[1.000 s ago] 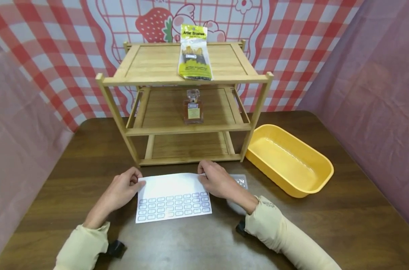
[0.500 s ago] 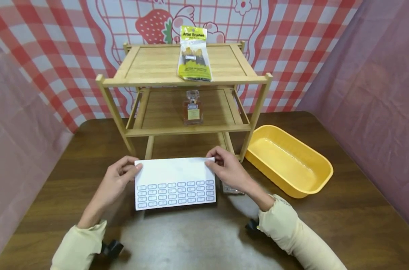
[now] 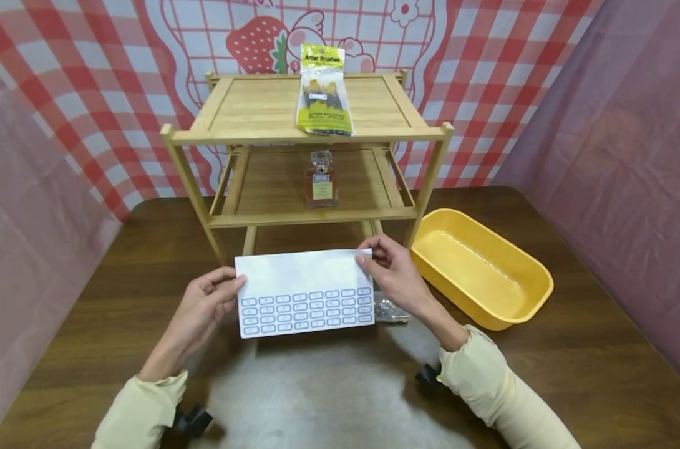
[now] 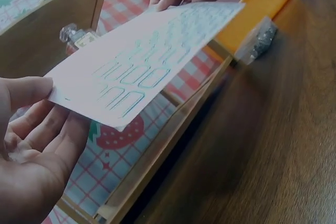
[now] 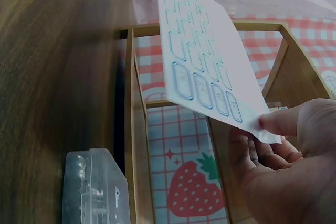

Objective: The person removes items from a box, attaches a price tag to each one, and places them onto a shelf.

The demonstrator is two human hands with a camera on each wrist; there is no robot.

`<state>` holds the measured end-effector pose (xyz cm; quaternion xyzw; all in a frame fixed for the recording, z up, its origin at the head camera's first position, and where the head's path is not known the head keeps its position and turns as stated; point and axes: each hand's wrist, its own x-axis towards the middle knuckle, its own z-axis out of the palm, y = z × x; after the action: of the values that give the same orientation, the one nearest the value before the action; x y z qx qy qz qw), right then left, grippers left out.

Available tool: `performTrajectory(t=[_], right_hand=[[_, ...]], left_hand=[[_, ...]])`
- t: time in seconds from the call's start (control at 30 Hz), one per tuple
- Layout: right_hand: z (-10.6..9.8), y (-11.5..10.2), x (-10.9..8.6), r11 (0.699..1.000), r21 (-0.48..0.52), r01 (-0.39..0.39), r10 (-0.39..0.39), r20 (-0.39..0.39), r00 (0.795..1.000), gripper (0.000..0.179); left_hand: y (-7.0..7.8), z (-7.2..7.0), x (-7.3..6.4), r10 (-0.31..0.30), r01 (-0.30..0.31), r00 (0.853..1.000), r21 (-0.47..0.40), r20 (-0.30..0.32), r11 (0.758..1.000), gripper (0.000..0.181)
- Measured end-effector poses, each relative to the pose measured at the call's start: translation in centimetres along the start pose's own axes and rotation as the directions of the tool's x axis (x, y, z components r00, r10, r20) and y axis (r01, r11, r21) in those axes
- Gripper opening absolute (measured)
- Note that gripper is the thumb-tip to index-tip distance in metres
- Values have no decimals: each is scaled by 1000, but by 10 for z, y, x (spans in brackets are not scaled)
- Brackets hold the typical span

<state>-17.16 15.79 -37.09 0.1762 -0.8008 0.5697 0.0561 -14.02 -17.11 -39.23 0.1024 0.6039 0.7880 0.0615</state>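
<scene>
Between both hands a white sheet of labels [image 3: 306, 293] is held up above the table, tilted toward the head camera. Rows of blue-outlined labels fill its lower half; the upper half is bare. My left hand [image 3: 205, 305] pinches the left edge near the top, thumb in front and fingers behind, as the left wrist view also shows. My right hand [image 3: 398, 277] pinches the upper right corner between thumb and fingers. Just behind the sheet's right edge, a clear plastic box [image 5: 97, 190] lies on the table, partly covered in the head view; its contents are unclear.
A wooden three-tier shelf [image 3: 312, 219] stands behind the sheet. On its top lies a pack of artist brushes [image 3: 324, 100]; a perfume bottle [image 3: 320, 184] stands on the middle tier. A yellow basin [image 3: 480, 268] sits to the right on the brown table [image 3: 570, 368].
Both hands have raised the label sheet from low over the table and shifted it slightly right. It now stands more upright and hides part of the bottom tier.
</scene>
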Motion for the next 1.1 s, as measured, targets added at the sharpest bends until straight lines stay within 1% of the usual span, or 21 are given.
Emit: performTrajectory(t=[0.2, 0.27, 0.33, 0.4, 0.47, 0.53, 0.57, 0.67, 0.73, 0.83, 0.93, 1.03, 1.1], right_hand=[[-2, 0, -1, 999, 2, 33, -33, -35, 999, 11], [-1, 0, -1, 997, -38, 60, -62, -55, 997, 14], [0, -1, -2, 990, -103, 95, -103, -78, 992, 20], [1, -3, -3, 974, -180, 139, -159, -101, 982, 26], [3, -5, -4, 947, -259, 188, -226, -123, 966, 31], [4, -7, -6, 917, -319, 240, -296, -140, 945, 33], [5, -8, -6, 903, -334, 272, -334, -144, 931, 33], [8, -13, -7, 849, -357, 390, -457, -122, 881, 30], [12, -16, -8, 804, -346, 483, -537, -78, 840, 28], [22, -24, -10, 729, -332, 599, -632, 11, 775, 27], [36, -33, -14, 660, -339, 671, -689, 83, 720, 28], [48, -38, -18, 608, -361, 707, -716, 133, 685, 27], [54, -40, -19, 588, -382, 713, -718, 159, 678, 28]], left_hand=[[4, 11, -1, 29, -24, 997, 79, -65, 997, 10], [4, 17, -1, 55, -45, 994, 104, -95, 994, 9], [5, 23, -2, 89, -77, 990, 107, -113, 991, 9], [6, 28, -3, 119, -109, 985, 82, -123, 991, 9], [6, 33, -4, 139, -135, 982, 44, -130, 990, 10], [6, 36, -5, 148, -149, 979, 7, -138, 989, 11], [6, 38, -5, 152, -154, 978, -4, -146, 988, 11], [5, 42, -5, 170, -172, 973, -4, -157, 985, 11], [5, 46, -5, 185, -185, 970, 16, -156, 983, 10], [5, 53, -3, 215, -205, 964, 74, -158, 976, 9], [4, 62, -1, 247, -225, 954, 141, -168, 964, 9], [2, 70, -1, 275, -247, 947, 170, -167, 954, 11], [-1, 74, -2, 289, -261, 944, 175, -159, 949, 13]])
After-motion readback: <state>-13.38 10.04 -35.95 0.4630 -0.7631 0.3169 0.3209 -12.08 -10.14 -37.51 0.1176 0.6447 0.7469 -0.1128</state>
